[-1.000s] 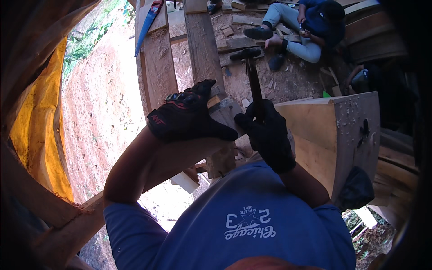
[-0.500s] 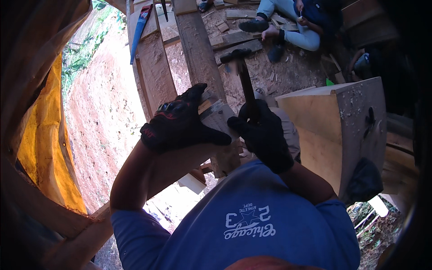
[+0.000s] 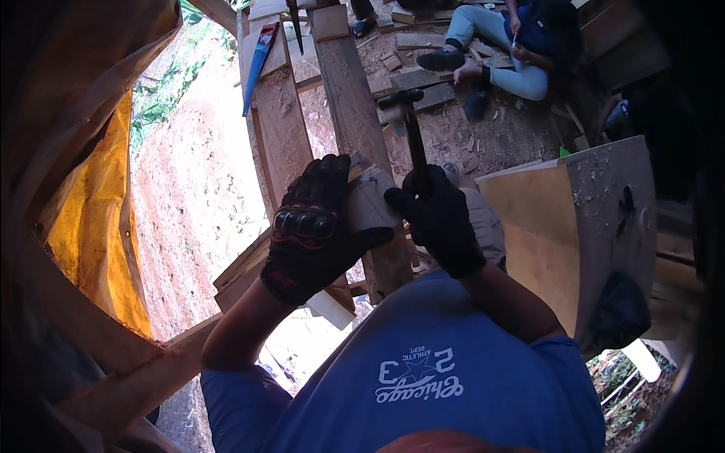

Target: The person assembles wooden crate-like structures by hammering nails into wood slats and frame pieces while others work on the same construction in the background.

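My left hand [image 3: 313, 226], in a black glove with hard knuckle guards, grips a short, thick wooden board [image 3: 370, 198]. Its fingers reach along the top and the thumb lies across the near side. Part of the board is hidden beneath the glove; some wood also shows left of the wrist. My right hand [image 3: 442, 219], gloved in black too, is closed round the handle of a hammer [image 3: 414, 136]. The dark hammer head points up and away from me, clear of the board. The right thumb and fingers are close to the board's right end.
Long planks [image 3: 343, 83] run away from me, sprinkled with sawdust. A handsaw [image 3: 260, 64] with a blue blade lies on the left one. At right stands a large wooden block [image 3: 536, 211] with a dark bag [image 3: 615, 306] against it. Another person [image 3: 498, 57] sits at the far right.
My left hand has turned, its fingers now pointing further away from me, and the board has turned with it. The right hand still holds the hammer upright. The whole view has shifted slightly.
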Action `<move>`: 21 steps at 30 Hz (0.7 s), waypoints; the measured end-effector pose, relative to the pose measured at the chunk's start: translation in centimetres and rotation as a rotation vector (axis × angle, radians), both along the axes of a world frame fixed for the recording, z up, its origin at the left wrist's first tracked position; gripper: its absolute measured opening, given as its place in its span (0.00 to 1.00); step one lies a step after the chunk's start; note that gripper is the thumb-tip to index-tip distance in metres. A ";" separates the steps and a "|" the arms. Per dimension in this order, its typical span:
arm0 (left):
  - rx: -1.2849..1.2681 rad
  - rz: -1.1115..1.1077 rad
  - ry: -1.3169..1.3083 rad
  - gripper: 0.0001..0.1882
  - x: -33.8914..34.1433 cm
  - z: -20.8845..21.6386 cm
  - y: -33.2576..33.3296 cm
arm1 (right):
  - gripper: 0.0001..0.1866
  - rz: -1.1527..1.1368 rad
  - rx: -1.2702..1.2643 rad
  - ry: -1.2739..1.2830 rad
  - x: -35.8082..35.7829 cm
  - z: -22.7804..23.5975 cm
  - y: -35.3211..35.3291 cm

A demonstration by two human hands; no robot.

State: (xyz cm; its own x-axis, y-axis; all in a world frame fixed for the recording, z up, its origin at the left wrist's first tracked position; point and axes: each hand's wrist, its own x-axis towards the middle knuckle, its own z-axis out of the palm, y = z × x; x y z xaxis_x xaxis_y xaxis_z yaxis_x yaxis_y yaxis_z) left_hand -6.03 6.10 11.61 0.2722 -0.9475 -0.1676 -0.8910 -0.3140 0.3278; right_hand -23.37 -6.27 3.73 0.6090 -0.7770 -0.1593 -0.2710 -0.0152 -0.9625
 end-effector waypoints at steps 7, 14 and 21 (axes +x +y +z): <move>-0.135 0.113 -0.207 0.56 -4.0 -2.0 2.5 | 0.17 -0.031 0.102 0.005 0.2 -0.6 0.2; -0.313 0.142 -0.391 0.36 -5.0 -4.0 3.1 | 0.20 0.089 0.005 0.114 -0.7 1.1 -1.0; -0.539 0.152 -0.287 0.32 -4.7 -5.2 4.1 | 0.09 0.297 -0.636 0.044 -5.9 6.1 -1.6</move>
State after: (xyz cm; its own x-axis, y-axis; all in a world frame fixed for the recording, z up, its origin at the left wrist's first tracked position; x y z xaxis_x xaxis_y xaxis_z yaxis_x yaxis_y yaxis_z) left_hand -10.70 10.19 6.41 0.3740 -0.8254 0.4229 -0.9254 -0.3017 0.2295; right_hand -29.27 -7.90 9.84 0.8136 -0.5290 0.2414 -0.2068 -0.6512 -0.7302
